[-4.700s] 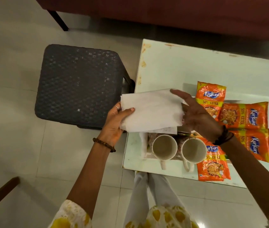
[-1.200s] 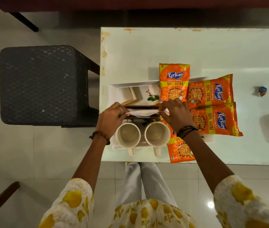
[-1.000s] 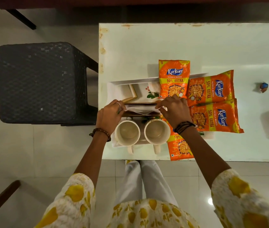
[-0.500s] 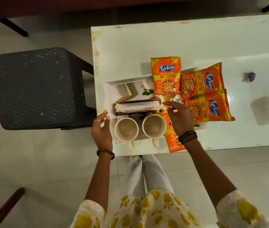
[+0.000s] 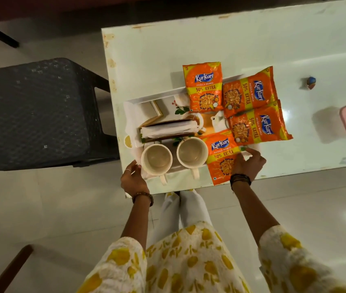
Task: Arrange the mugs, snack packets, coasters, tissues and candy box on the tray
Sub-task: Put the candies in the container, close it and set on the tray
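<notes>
Both hands sit at the tray's near corners: my left hand [image 5: 133,179] loose by the left mug [image 5: 156,159], my right hand [image 5: 249,162] resting unclenched on the nearest Kurkure packet [image 5: 222,158]. I'd nudge that packet inward, fully onto the tray [image 5: 168,96], without bumping the mugs.

The folded white paper tissues [image 5: 169,129], earlier held spread in both hands, now lie on the white rectangular tray [image 5: 130,106] behind the mugs. Her left hand [image 5: 133,178] has dropped to the tray's near left corner, and her right hand [image 5: 248,163] has shifted onto the nearest orange snack packet [image 5: 222,157].
</notes>
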Demonstrator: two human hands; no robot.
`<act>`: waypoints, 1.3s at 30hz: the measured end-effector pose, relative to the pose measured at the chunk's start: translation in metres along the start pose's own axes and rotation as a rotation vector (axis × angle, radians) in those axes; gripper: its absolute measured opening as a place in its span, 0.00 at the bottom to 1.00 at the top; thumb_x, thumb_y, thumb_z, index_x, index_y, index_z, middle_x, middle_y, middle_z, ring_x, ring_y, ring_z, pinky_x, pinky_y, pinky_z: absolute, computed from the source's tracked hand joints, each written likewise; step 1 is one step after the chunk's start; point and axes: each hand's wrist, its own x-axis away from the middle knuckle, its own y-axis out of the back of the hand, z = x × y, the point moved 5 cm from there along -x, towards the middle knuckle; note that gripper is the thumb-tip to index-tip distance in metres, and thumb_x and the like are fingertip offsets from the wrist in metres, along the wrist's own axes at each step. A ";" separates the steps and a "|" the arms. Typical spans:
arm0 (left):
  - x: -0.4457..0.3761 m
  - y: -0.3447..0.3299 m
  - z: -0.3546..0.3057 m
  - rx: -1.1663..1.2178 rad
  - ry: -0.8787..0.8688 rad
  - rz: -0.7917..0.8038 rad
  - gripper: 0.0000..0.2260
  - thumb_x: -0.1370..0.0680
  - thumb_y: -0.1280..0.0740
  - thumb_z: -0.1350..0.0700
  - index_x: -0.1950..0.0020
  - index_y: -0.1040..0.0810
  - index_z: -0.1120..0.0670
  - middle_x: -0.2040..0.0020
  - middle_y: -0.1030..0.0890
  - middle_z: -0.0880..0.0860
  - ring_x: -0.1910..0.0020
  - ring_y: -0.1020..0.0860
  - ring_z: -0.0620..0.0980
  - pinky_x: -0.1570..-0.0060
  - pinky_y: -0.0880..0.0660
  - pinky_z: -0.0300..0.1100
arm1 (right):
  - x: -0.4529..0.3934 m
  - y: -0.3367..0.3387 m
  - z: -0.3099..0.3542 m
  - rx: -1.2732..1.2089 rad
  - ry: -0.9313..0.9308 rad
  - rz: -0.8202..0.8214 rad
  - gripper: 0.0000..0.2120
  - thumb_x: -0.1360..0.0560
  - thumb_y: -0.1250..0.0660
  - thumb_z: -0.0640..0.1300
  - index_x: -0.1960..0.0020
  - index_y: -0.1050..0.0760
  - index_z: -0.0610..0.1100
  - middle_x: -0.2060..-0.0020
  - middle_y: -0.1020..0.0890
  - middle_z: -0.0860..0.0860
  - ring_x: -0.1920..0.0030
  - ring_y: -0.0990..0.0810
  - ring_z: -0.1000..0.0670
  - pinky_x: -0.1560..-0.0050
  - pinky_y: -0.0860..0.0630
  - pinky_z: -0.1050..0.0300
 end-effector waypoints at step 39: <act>0.032 -0.181 -0.087 -0.225 -0.196 0.149 0.10 0.28 0.37 0.70 0.49 0.21 0.66 0.61 0.16 0.61 0.62 0.26 0.54 0.50 0.22 0.55 | -0.229 0.069 0.027 -0.355 -0.076 0.050 0.17 0.32 0.31 0.30 0.45 0.31 0.36 0.45 0.25 0.37 0.45 0.24 0.36 0.49 0.22 0.37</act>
